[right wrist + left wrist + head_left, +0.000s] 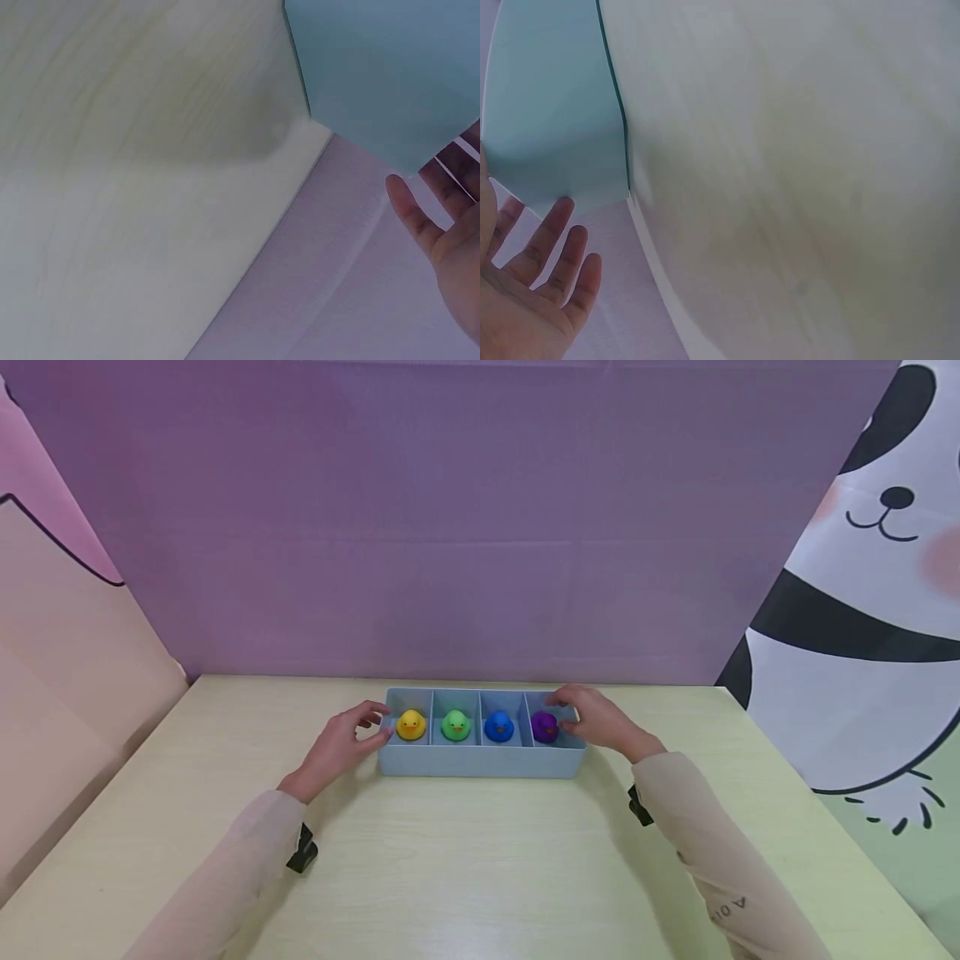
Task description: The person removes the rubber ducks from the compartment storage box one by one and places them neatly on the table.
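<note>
A pale blue divided box [480, 762] stands near the back of the table with one rubber duck in each compartment. From left to right they are a yellow duck [411, 725], a green duck [455, 726], a blue duck [498, 726] and a purple duck [544, 727]. My left hand [341, 745] is at the box's left end, thumb and fingers spread by the rim. Over the right end reaches my right hand [602, 720], its fingertips inside the last compartment close beside the purple duck. Both wrist views show loosely extended fingers along the box's end walls.
The light wooden table [450, 868] ends just behind the box, where a purple backdrop [465, 543] rises. A panda picture [862, 693] covers the right side, and a pinkish panel [67, 677] borders the left.
</note>
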A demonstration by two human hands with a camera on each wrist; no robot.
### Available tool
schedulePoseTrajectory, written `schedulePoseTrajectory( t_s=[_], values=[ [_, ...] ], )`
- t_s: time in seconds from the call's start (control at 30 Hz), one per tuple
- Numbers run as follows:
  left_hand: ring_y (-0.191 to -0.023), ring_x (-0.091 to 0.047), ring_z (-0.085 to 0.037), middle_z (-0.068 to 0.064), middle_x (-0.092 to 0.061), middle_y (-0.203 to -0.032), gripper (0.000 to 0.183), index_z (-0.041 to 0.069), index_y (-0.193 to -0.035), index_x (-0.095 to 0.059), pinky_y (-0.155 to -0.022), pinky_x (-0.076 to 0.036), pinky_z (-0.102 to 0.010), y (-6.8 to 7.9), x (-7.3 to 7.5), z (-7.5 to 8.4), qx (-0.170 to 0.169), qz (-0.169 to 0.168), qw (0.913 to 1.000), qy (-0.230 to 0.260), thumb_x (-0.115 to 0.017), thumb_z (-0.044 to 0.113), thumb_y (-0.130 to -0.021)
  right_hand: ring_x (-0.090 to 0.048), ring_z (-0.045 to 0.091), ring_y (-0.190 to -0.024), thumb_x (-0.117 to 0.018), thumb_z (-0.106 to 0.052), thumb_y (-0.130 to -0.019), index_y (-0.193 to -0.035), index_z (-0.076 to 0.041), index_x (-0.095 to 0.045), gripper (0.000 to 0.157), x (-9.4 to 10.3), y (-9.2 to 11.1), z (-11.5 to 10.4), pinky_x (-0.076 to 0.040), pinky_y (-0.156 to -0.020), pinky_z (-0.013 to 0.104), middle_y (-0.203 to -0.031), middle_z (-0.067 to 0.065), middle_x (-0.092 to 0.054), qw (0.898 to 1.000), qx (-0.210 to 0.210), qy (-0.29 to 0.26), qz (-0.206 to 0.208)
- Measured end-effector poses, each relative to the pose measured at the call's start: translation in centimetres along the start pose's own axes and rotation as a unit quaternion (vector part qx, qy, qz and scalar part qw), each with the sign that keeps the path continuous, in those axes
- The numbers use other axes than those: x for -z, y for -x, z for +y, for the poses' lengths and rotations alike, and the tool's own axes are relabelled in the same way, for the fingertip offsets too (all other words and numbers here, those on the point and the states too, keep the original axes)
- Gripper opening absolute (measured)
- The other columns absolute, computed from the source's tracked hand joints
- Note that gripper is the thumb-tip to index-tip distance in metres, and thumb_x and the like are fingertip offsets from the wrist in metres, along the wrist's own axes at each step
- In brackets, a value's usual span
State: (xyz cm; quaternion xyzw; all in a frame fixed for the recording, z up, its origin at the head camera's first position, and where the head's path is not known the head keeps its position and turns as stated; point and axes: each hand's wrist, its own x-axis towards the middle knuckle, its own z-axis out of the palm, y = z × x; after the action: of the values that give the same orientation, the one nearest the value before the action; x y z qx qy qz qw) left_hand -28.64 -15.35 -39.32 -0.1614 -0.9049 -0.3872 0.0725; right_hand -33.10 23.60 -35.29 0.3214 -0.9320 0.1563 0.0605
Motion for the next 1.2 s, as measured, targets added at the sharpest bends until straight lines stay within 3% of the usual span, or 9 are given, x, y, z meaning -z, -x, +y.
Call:
schedulePoseTrajectory(
  t_s=[1.2],
  values=[
    [-0.107, -0.053, -0.034, -0.018, -0.061, -0.115, 0.038, 0.011, -0.121, -0.053, -0.089, -0.046, -0.049, 0.2, 0.2, -0.1, -0.002, -0.005, 1.0000, -0.006, -0.059, 0.027, -0.088, -0.055, 0.032, -0.110, -0.064, 0.005, -0.077, -0.111, -0.006, -0.062, 0.036, -0.9, -0.9, -1.3, -0.045, -0.092, 0.047, -0.116, 0.014, -0.060, 0.993, -0.007, 0.090, -0.077]
  ],
)
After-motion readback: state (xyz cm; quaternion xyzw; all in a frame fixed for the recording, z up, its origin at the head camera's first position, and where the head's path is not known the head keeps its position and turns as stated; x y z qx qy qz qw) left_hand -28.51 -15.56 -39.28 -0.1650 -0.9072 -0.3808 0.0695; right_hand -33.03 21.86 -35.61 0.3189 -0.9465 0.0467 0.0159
